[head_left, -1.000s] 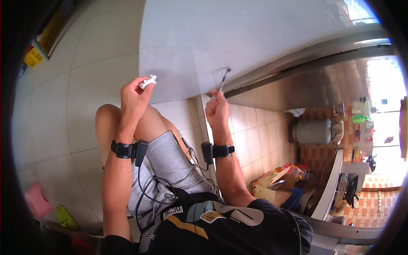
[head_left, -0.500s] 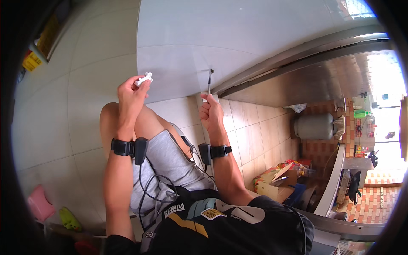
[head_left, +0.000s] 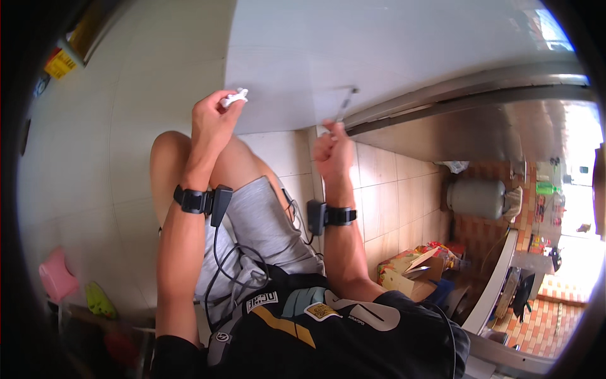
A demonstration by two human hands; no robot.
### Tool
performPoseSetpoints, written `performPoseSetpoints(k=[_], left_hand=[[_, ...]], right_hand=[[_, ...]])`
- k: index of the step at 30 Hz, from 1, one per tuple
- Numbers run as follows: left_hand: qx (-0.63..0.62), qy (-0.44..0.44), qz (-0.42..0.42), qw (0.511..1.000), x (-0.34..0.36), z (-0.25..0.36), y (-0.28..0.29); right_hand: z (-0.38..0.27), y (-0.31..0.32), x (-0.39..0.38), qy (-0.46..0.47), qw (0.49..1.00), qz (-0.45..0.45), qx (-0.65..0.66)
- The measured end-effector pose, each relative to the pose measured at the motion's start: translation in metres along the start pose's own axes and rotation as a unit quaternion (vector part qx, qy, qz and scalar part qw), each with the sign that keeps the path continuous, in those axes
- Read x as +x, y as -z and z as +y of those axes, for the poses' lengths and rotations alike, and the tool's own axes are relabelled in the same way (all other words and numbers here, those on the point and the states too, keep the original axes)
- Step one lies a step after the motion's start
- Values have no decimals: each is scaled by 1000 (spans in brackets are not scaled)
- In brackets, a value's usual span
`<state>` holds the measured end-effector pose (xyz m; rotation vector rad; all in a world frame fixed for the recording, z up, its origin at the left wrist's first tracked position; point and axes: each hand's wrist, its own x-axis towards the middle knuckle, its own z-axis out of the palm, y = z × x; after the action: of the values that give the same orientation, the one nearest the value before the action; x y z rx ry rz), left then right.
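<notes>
In the head view my left hand point(head_left: 213, 123) pinches a crumpled white wad point(head_left: 235, 97) near the lower left part of a pale grey, glossy panel point(head_left: 391, 31). My right hand point(head_left: 333, 148) grips a thin silver-handled tool point(head_left: 346, 104) with a small dark head, slightly blurred, which lies over the panel; whether it touches cannot be told. A metal rail point(head_left: 454, 88) runs along the panel's side, just right of the tool. Both forearms carry black strapped devices with cables, and my bent bare legs are below my hands.
A tiled floor point(head_left: 82, 158) lies to the left, with a pink plastic object point(head_left: 58, 275), green sandals point(head_left: 101, 300) and yellow items point(head_left: 60, 64). To the right are a grey gas cylinder point(head_left: 476, 197), a cardboard box point(head_left: 404, 275) and a counter edge point(head_left: 497, 284).
The view has shifted, and both hands appear higher in it. The tool's head swung left half a second ago and is now back toward the right. The white wad stays in my left hand.
</notes>
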<state>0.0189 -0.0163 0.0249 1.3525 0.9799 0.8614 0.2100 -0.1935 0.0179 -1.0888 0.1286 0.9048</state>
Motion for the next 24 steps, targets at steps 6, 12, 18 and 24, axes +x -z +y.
performPoseSetpoints(k=[6,12,18,24], left_hand=[[27,10,0,1000,-1,-7,-2],[125,-129,-23,984,-1,-13,5],[45,-18,10,999,-4,0,8],[146,-82,-23,986,-9,-4,6]], right_hand=[[59,-28,-16,-100,990,-50,-85],[13,-40,-29,68,995,-60,-45],[3,-71,-15,177,975,-98,-94],[81,-22,-5,97,980,12,-170]])
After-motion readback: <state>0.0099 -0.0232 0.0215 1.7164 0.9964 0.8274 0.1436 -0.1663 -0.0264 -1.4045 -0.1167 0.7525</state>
